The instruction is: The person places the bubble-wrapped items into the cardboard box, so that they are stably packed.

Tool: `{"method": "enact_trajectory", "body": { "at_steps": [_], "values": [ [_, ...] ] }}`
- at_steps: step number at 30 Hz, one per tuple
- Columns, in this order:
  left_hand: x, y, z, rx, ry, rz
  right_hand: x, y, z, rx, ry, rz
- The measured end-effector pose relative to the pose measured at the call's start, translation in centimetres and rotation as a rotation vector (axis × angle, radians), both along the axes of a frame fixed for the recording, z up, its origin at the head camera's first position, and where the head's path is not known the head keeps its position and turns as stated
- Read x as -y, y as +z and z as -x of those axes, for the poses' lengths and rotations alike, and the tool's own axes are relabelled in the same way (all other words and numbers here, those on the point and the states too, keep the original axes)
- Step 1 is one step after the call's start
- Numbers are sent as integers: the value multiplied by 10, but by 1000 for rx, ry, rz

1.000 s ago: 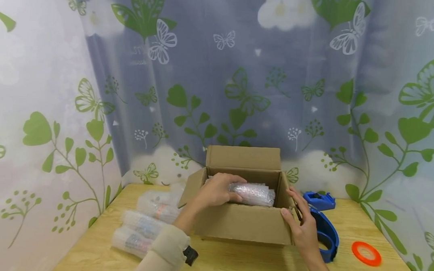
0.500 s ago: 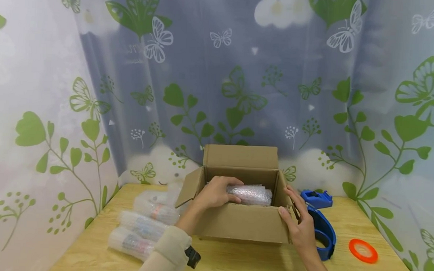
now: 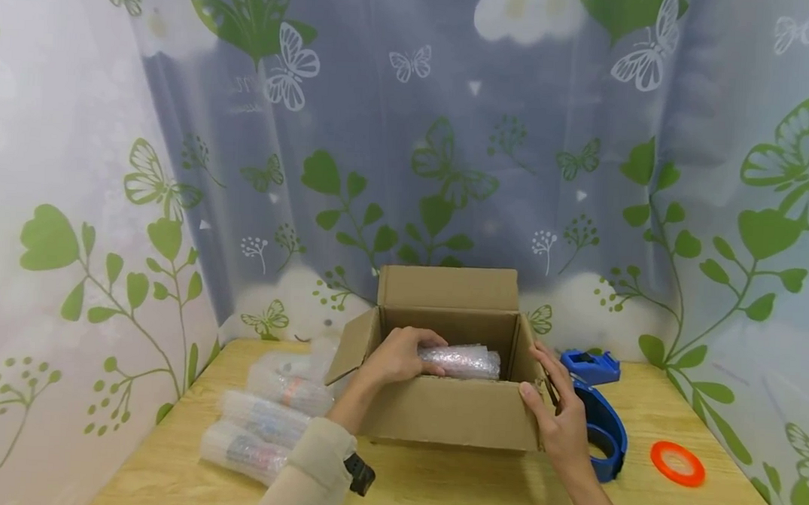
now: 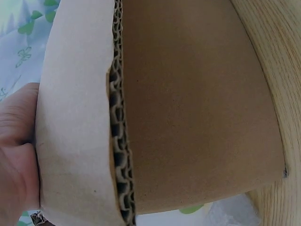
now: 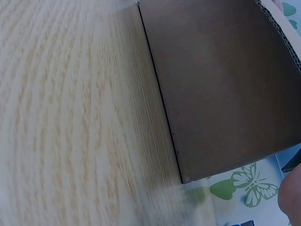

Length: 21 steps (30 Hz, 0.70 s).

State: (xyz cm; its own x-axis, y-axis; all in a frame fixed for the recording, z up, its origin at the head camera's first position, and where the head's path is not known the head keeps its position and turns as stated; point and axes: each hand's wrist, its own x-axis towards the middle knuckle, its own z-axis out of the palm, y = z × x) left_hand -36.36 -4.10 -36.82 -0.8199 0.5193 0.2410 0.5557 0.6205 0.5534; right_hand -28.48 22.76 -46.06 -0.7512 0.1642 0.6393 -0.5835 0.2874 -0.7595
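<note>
An open cardboard box (image 3: 452, 414) stands on the wooden table in the head view, its back and left flaps raised. Inside it lies a bubble-wrapped roll (image 3: 466, 361). My left hand (image 3: 400, 355) reaches over the front left edge and grips the roll's left end between thumb and fingers. At the front right corner my right hand (image 3: 563, 419) holds the box, thumb on the front edge and fingers along the right side. The left wrist view shows mostly box wall (image 4: 197, 108), with part of the left hand (image 4: 19, 146) behind the flap. The box bottom is hidden.
Several bubble-wrapped rolls (image 3: 243, 453) lie left of the box. On the right are a small blue tape dispenser (image 3: 591, 368), a larger blue tape dispenser (image 3: 615, 435) and an orange ring (image 3: 678, 464). A patterned curtain (image 3: 355, 130) hangs behind the table.
The bubble-wrapped roll has sunk a little lower in the box and shifted slightly left, with my left hand still on it. My right hand keeps its place on the box.
</note>
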Motion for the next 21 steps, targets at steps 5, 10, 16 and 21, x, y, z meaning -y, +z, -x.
{"method": "enact_trajectory", "body": {
  "at_steps": [5, 10, 16, 21],
  "values": [
    [1, 1, 0, 10, -5, 13, 0, 1, 0, -12, 6, -3],
    [0, 1, 1, 42, -5, 13, 1, 1, 0, -21, 2, -6],
    [0, -1, 1, 66, 3, -25, 0, -1, 1, -27, 4, -9],
    [1, 0, 1, 57, -9, -77, -1, -2, 1, -14, 3, -13]
  ]
}}
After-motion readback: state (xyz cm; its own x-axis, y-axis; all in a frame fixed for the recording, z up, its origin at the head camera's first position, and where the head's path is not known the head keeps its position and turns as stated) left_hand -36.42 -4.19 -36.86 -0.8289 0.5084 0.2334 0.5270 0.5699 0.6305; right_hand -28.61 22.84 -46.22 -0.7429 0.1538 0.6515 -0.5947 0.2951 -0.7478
